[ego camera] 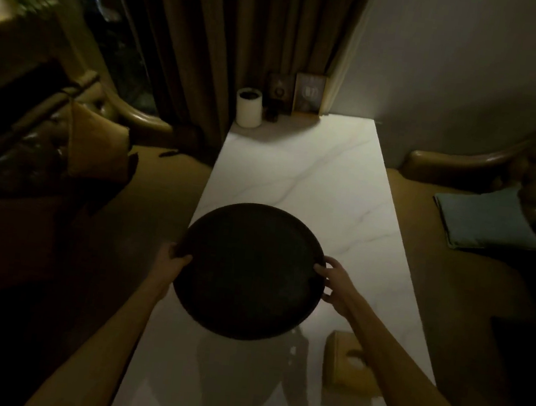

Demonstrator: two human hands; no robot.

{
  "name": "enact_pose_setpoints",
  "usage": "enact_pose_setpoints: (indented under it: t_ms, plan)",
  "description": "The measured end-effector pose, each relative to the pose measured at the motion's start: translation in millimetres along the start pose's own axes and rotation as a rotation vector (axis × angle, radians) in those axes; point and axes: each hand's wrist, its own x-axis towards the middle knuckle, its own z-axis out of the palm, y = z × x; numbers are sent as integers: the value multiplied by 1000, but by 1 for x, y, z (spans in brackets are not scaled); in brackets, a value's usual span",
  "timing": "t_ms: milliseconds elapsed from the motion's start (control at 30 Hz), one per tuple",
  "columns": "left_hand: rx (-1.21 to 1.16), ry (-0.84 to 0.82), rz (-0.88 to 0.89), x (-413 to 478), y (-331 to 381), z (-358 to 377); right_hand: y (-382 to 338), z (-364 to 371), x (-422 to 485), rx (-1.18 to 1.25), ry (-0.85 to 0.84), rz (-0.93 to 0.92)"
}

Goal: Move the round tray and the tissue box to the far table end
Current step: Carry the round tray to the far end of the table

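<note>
A dark round tray (pixel 249 270) hangs above the white marble table (pixel 312 181), casting a shadow on the near part of the tabletop. My left hand (pixel 175 257) grips its left rim and my right hand (pixel 334 285) grips its right rim. A tan tissue box (pixel 346 365) with white tissue showing at its top slot rests on the table near the right edge, partly hidden under my right forearm.
At the far table end stand a white cylindrical container (pixel 249 107), a small dark item (pixel 272 115) and two framed cards (pixel 309 94) against the curtain. Padded benches flank the table, with a brown cushion (pixel 99 147) left and a blue cushion (pixel 485 221) right.
</note>
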Motion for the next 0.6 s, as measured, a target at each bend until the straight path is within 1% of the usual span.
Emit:
enact_pose_setpoints:
  t_ms: [67, 133, 233, 333, 467, 600]
  plan:
    - [-78, 51, 61, -17, 18, 21, -30, -19, 3, 11, -61, -74]
    - [-185, 121, 111, -38, 30, 45, -56, -42, 5, -32, -117, -145]
    - [-334, 191, 147, -82, 36, 83, -81, -84, 1, -71, -201, -217]
    - [-443, 215, 151, -127, 38, 123, -90, -129, -10, -61, -245, -264]
    - [-514, 271, 150, -177, 40, 165, -90, -180, -31, -70, -270, -275]
    - [-569, 246, 175, -213, 36, 185, -82, -208, -53, -67, -257, -281]
